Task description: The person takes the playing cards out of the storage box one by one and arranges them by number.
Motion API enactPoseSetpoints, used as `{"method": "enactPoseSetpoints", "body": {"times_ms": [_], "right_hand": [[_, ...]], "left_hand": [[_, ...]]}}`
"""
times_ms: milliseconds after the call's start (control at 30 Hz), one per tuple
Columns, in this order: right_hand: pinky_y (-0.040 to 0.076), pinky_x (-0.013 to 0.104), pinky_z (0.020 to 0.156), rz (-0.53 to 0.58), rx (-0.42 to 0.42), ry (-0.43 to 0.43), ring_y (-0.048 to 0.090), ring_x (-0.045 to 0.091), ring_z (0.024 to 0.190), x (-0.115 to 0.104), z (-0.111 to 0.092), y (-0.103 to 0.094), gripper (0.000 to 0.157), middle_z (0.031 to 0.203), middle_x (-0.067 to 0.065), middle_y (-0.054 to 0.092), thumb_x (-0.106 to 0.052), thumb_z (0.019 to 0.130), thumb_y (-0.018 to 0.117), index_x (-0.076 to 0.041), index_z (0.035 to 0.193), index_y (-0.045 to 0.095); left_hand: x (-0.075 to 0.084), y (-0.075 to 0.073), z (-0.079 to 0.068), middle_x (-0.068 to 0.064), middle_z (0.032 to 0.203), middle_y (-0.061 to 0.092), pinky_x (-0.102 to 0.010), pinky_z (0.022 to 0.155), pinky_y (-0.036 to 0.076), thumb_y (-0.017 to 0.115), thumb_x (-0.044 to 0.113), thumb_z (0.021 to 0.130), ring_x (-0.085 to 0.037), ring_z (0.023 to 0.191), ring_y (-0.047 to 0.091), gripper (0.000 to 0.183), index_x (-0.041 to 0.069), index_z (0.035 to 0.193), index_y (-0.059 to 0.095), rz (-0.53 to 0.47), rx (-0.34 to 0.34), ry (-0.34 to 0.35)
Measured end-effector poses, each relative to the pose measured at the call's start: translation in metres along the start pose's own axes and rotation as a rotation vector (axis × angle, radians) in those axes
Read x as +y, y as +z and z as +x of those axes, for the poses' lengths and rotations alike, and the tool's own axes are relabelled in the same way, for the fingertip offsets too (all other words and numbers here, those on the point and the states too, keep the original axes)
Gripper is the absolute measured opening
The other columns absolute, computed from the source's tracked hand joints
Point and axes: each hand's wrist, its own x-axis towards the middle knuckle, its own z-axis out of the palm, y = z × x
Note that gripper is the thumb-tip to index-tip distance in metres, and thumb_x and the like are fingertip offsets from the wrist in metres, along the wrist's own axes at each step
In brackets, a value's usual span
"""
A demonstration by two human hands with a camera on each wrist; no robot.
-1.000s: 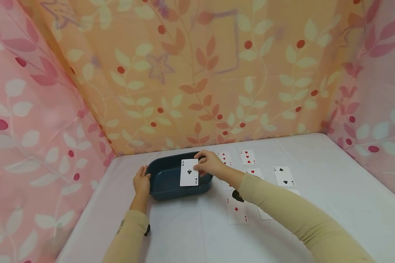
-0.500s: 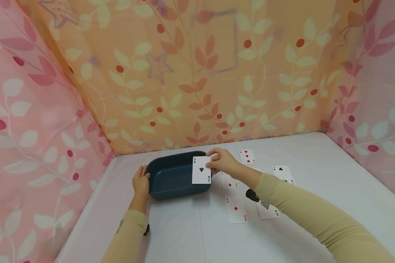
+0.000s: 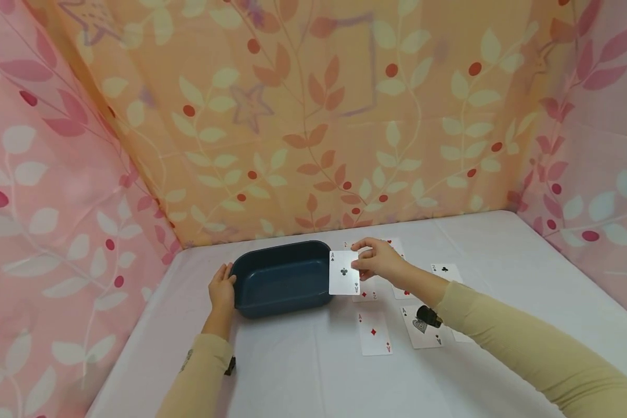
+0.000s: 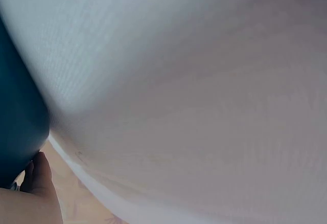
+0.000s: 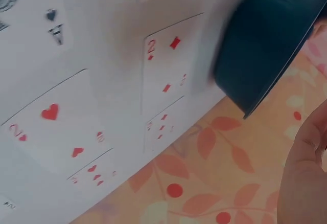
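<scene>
My left hand (image 3: 223, 291) grips the left end of a dark blue oblong basin (image 3: 282, 305), thumb at the rim; in the left wrist view its fingers (image 4: 42, 175) lie against the basin's outer side. My right hand (image 3: 380, 259) pinches the ace of clubs (image 3: 341, 285) by its right edge, face toward the head camera. The card overlaps the basin's right end in the head view and is raised over the table. Behind and below this hand lie the two of diamonds (image 5: 168, 65) and the two of hearts (image 5: 56, 127), face up in the right wrist view.
On the white-covered table (image 3: 303, 371) lie the ace of diamonds (image 3: 374, 342), the ace of spades (image 3: 415, 337) and the two of clubs (image 3: 445, 269). Farther back are the three of diamonds (image 5: 162, 124) and the three of hearts (image 5: 94, 175). Another card is mostly under the right sleeve (image 3: 501, 331).
My right hand has moved right with the ace of clubs, from over the basin to beside its right end. The left hand and the basin have hardly moved.
</scene>
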Motion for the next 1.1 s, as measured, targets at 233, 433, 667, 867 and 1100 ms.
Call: {"method": "enactPoseSetpoints", "body": {"times_ms": [233,433,667,867,1100], "right_hand": [[0.058,0.029,0.065,0.009,0.006,-0.004,0.06,0.016,0.064,0.006,-0.014,-0.024,0.041,0.076,0.006,0.063,0.001,0.091,0.063,0.01,0.126,0.045],[0.056,0.026,0.061,0.017,0.022,0.018,0.058,0.015,0.065,0.014,-0.025,-0.041,0.04,0.076,0.004,0.063,0.003,0.091,0.062,0.01,0.125,0.044],[0.056,0.027,0.061,-0.02,0.056,0.042,0.059,0.016,0.067,0.021,-0.037,-0.055,0.04,0.08,0.005,0.065,0.001,0.091,0.062,0.01,0.126,0.044],[0.056,0.027,0.063,-0.065,0.069,0.059,0.059,0.017,0.069,0.021,-0.045,-0.065,0.043,0.085,0.006,0.066,-0.003,0.092,0.063,0.009,0.129,0.044],[0.056,0.027,0.064,-0.081,0.081,0.066,0.06,0.018,0.073,0.021,-0.053,-0.075,0.044,0.091,0.008,0.068,-0.005,0.093,0.062,0.009,0.131,0.043]], "left_hand": [[0.001,-0.003,0.002,-0.015,0.153,0.028,-0.029,0.118,0.009,0.038,-0.007,0.099,-0.021,0.145,0.017,0.056,-0.002,0.152,0.019,0.016,-0.016,-0.019],[0.0,-0.005,0.004,-0.015,0.153,0.028,-0.031,0.118,0.005,0.036,-0.006,0.099,-0.022,0.146,0.011,0.055,-0.002,0.152,0.019,0.05,-0.02,-0.009],[-0.004,-0.008,0.007,-0.013,0.154,0.028,-0.032,0.118,0.005,0.035,-0.004,0.1,-0.022,0.146,0.01,0.054,-0.001,0.152,0.02,0.061,-0.017,-0.006],[-0.005,-0.011,0.01,-0.014,0.154,0.028,-0.032,0.118,0.006,0.035,-0.004,0.1,-0.021,0.146,0.011,0.053,-0.002,0.151,0.022,0.064,-0.005,0.005],[-0.004,-0.011,0.011,-0.012,0.152,0.032,-0.033,0.118,0.009,0.038,-0.004,0.1,-0.021,0.146,0.014,0.053,-0.001,0.151,0.026,0.04,0.023,-0.015]]}}
